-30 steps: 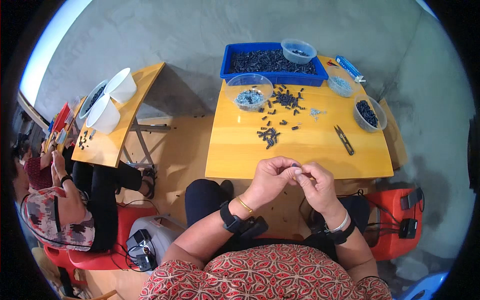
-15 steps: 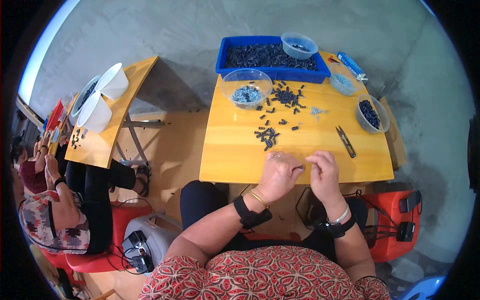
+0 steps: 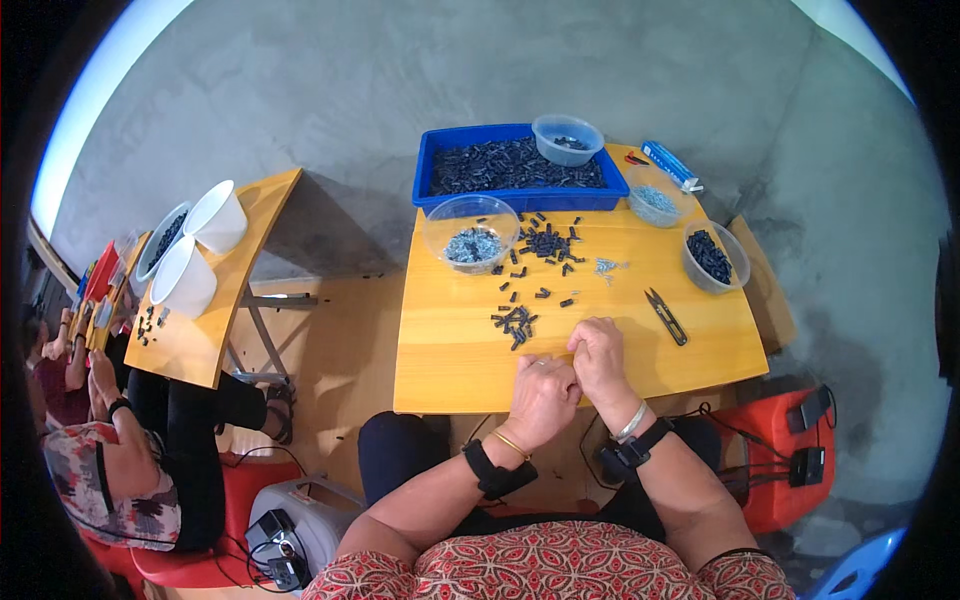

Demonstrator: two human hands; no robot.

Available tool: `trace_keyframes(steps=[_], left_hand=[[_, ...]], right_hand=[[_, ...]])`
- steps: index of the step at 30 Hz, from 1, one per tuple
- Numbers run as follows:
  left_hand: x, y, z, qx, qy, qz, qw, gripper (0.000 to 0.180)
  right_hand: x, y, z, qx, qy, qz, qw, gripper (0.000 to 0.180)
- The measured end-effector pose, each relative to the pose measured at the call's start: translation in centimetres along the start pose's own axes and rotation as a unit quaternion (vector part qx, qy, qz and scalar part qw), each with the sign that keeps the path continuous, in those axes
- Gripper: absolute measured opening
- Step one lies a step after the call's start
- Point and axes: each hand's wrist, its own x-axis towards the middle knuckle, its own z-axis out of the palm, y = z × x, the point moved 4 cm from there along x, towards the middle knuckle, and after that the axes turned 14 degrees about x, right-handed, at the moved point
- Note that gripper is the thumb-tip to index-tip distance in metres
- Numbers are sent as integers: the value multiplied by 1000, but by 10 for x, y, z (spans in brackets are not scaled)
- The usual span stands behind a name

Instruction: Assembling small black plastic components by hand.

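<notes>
My left hand (image 3: 543,400) is closed over the front edge of the yellow wooden table (image 3: 450,370), its thumb and fingers pinched. My right hand (image 3: 600,358) is closed too and presses against the left hand's fingertips. What lies between them is hidden now; a small dark piece showed in the left fingertips earlier. Just beyond the hands is a small pile of black plastic pieces (image 3: 515,325). A larger heap of the same pieces (image 3: 547,243) lies farther back, beside a few small silvery metal parts (image 3: 606,267).
A blue tray (image 3: 520,202) of black pieces stands at the back. Clear bowls hold metal parts (image 3: 472,245), (image 3: 655,203) and black pieces (image 3: 711,255). Black thread snips (image 3: 667,318) lie at right. A person (image 3: 120,470) sits left by another table (image 3: 190,345) with white tubs (image 3: 186,280).
My right hand has moved left and now meets my left hand; before, they were apart. The dark piece in my left fingertips is now covered. The view has tilted upward.
</notes>
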Motion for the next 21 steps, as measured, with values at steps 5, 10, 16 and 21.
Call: trace_keyframes(steps=[5, 10, 16, 21], left_hand=[[1, 2, -1, 5, 18, -26, 999, 10], [2, 0, -1, 5, 31, -37, 999, 12], [-1, 2, -3, 3, 36, -33, 999, 12], [-2, 1, -6, 6, 43, -24, 999, 9]], right_hand=[[2, -3, 0, -24, -5, -11, 1000, 10], [5, 0, 3, -41, -26, -15, 999, 10], [3, -5, 3, -89, -30, -33, 995, 9], [-2, 1, -5, 34, 23, 32, 999, 5]])
